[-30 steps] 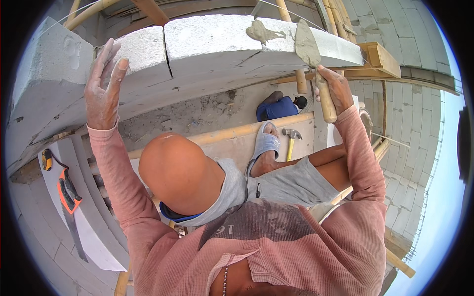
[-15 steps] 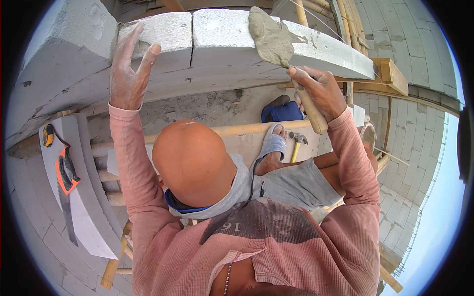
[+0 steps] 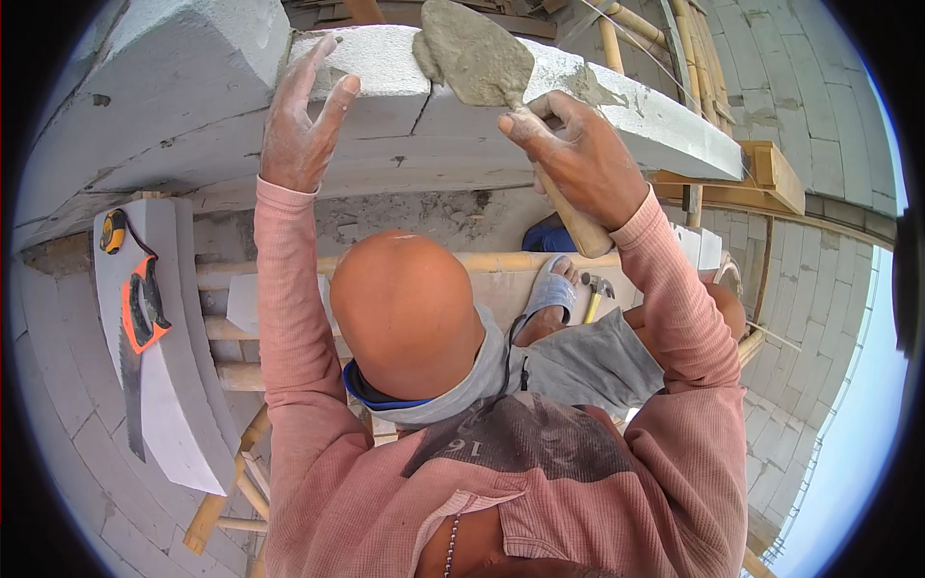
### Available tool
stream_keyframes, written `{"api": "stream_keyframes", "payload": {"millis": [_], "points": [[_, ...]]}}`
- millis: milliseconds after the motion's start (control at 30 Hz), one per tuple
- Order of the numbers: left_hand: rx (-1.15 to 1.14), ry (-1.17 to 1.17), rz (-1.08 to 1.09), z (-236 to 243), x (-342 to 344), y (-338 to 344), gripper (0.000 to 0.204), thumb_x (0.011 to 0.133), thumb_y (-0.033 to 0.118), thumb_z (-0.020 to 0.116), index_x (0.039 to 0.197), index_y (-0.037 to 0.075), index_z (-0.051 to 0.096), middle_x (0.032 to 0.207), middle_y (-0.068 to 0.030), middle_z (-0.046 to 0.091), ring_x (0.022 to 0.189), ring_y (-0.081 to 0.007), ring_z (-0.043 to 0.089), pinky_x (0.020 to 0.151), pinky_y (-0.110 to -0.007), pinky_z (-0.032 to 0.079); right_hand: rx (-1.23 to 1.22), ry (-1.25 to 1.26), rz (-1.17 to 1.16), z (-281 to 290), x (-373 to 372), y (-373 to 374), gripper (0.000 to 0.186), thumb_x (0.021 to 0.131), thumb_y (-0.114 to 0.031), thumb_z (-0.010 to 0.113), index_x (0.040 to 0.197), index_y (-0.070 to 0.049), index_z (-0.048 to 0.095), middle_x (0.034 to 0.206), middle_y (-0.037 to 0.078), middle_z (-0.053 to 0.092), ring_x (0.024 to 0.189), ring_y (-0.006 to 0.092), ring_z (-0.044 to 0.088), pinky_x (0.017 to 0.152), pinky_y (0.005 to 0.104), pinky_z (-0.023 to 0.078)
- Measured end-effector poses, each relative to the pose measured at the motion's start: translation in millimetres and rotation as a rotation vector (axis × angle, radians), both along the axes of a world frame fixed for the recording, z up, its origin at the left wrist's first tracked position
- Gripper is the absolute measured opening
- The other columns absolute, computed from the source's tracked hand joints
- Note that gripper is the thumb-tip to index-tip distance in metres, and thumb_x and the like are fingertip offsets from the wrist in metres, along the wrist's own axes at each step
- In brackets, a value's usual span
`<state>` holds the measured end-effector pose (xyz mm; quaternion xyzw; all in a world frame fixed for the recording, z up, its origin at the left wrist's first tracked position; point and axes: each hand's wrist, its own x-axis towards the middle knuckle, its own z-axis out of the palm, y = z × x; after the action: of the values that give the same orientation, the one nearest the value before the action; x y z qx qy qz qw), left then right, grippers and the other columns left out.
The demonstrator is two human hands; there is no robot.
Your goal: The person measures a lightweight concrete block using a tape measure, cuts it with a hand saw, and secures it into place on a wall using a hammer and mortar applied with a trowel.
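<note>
My right hand (image 3: 583,164) grips a trowel by its wooden handle (image 3: 573,217). Grey wet mortar (image 3: 477,58) covers the trowel's blade, which lies over the top of a row of white blocks (image 3: 371,48) near a joint between two of them. Some mortar (image 3: 595,85) is smeared on the block to the right of the blade. At the left part of the row, my left hand (image 3: 301,135) is raised with thumb and fingers apart, holding nothing, its fingertips by the block's top edge. Whether they touch it I cannot tell. A taller block (image 3: 183,67) rises beside it.
On a white block (image 3: 188,424) at the left lie a tape measure (image 3: 113,231) and an orange-black handsaw (image 3: 143,313). A hammer (image 3: 598,287) lies near my sandalled foot (image 3: 551,294). Bamboo poles (image 3: 501,261) run below. A timber piece (image 3: 771,178) sits at the wall's right end.
The trowel has moved left along the blocks, closer to the joint, uncovering more of the smeared mortar. My left hand stays open by the blocks. The whole view has shifted slightly.
</note>
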<state>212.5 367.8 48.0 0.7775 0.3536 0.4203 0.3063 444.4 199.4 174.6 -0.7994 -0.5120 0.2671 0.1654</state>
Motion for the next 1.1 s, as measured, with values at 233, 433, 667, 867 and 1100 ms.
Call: {"api": "stream_keyframes", "payload": {"millis": [233,433,667,867,1100], "points": [[-0.045,-0.037,-0.029,1.2,-2.2,-3.3,0.060,0.099,0.042,0.067,0.145,0.004,0.055,0.144,-0.0165,0.057,0.140,-0.0291,0.049,0.119,-0.043,0.036,0.038,0.511,-0.184,1.2,6.8,-7.6,0.051,0.100,-0.049,0.060,0.092,0.002,0.061,0.071,0.007,0.061,0.051,0.0138,0.065,0.042,0.0291,0.054],[-0.050,-0.057,-0.043,-0.8,-1.0,-0.8,0.060,0.100,0.040,0.066,0.146,0.003,0.053,0.145,-0.0171,0.057,0.140,-0.0295,0.048,0.119,-0.043,0.037,-0.053,0.406,-0.070,-17.7,7.0,-11.5,0.052,0.101,-0.049,0.059,0.089,0.001,0.059,0.068,0.008,0.059,0.050,0.0155,0.065,0.047,0.0294,0.053],[-0.033,-0.055,-0.031,-1.6,-6.2,-1.0,0.067,0.101,0.048,0.061,0.148,0.002,0.051,0.144,-0.0188,0.057,0.138,-0.0306,0.050,0.118,-0.043,0.037,0.050,0.254,0.020,-7.0,40.1,-43.3,0.049,0.102,-0.047,0.057,0.094,0.002,0.060,0.068,0.010,0.060,0.050,0.0174,0.064,0.048,0.0322,0.054],[-0.262,-0.312,0.000,18.5,8.3,-16.7,0.070,0.104,0.049,0.056,0.150,-0.002,0.045,0.139,-0.0138,0.061,0.136,-0.0242,0.052,0.117,-0.039,0.038,-0.066,0.555,0.001,-24.6,-40.6,22.9,0.046,0.103,-0.041,0.054,0.096,0.005,0.059,0.071,0.010,0.060,0.051,0.0192,0.068,0.048,0.0308,0.055],[-0.177,-0.436,0.074,37.1,8.7,-38.1,0.064,0.108,0.037,0.053,0.149,-0.009,0.038,0.139,-0.0254,0.059,0.139,-0.0292,0.049,0.120,-0.041,0.035,-0.093,0.195,0.053,-14.7,-2.8,5.8,0.046,0.105,-0.042,0.049,0.093,0.000,0.061,0.064,0.014,0.063,0.056,0.0237,0.072,0.064,0.0384,0.059]]}}
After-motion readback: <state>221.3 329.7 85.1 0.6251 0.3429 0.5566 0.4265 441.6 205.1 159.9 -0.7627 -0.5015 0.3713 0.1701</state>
